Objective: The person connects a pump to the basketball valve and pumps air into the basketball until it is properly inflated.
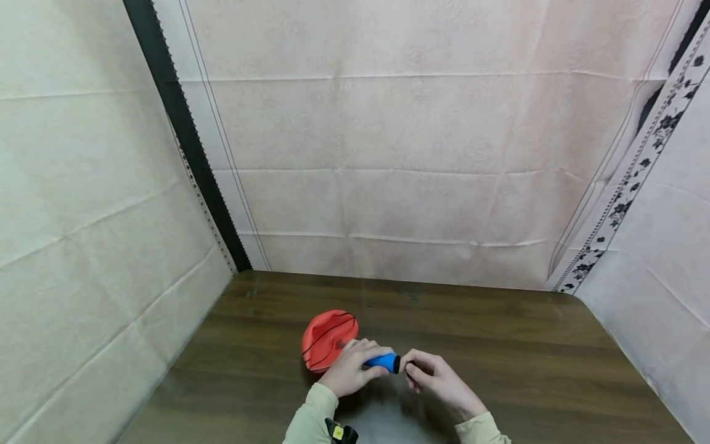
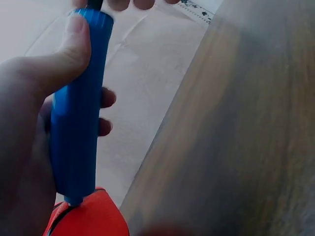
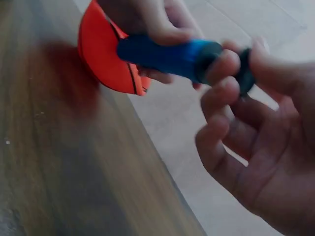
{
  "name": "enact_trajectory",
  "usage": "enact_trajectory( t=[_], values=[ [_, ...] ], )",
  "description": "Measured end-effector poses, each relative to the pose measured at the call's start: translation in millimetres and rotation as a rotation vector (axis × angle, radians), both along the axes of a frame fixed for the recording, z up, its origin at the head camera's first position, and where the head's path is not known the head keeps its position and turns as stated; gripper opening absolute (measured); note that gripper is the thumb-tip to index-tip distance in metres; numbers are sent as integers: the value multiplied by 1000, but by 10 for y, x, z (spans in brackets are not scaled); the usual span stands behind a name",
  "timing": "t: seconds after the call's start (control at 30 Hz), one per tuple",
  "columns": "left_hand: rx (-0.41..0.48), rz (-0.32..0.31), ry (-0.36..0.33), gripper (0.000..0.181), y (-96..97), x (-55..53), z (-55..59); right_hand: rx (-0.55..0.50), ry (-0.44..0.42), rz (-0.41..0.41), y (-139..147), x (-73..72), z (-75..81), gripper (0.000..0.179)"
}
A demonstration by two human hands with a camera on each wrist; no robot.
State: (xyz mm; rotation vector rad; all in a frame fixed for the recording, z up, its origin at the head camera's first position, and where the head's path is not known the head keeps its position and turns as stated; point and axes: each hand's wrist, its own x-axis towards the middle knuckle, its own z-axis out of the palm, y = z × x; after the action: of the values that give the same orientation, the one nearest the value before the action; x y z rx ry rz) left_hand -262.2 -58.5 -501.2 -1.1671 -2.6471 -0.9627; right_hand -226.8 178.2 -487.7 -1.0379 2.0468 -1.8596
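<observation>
A partly deflated red basketball (image 1: 327,339) with black lines rests at the middle of the wooden table. My left hand (image 1: 352,369) grips a blue hand pump (image 2: 78,123), thumb along its barrel. In the left wrist view, the pump's narrow tip meets the ball. At the other end, my right hand (image 1: 440,381) pinches the pump's black handle (image 3: 245,73) between thumb and fingers, close to the barrel's black end cap. The right hand's other fingers are loosely curled. Part of the ball is hidden behind my left hand in the head view.
The brown wooden table (image 1: 244,364) is bounded by pale cloth walls (image 1: 399,203) at the back and both sides. A black strip (image 1: 183,129) runs down the left back corner. A dark band with a yellow patch (image 1: 338,431) sits on my left wrist.
</observation>
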Motion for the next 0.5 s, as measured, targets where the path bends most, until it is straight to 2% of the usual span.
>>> enact_trajectory(
  t=[0.13,0.23,0.4,0.5],
  values=[
    [-5,-21,2,40,-60,-12,12,62,8,38,88,29,63,17],
    [28,-16,3,38,-88,-11,22,56,29,52,212,66,144,20],
    [74,-9,-1,38,-95,-14,24,-57,88,51,470,140,244,30],
    [83,-9,-11,39,-92,-16,31,-144,143,89,578,154,257,34]
  ],
)
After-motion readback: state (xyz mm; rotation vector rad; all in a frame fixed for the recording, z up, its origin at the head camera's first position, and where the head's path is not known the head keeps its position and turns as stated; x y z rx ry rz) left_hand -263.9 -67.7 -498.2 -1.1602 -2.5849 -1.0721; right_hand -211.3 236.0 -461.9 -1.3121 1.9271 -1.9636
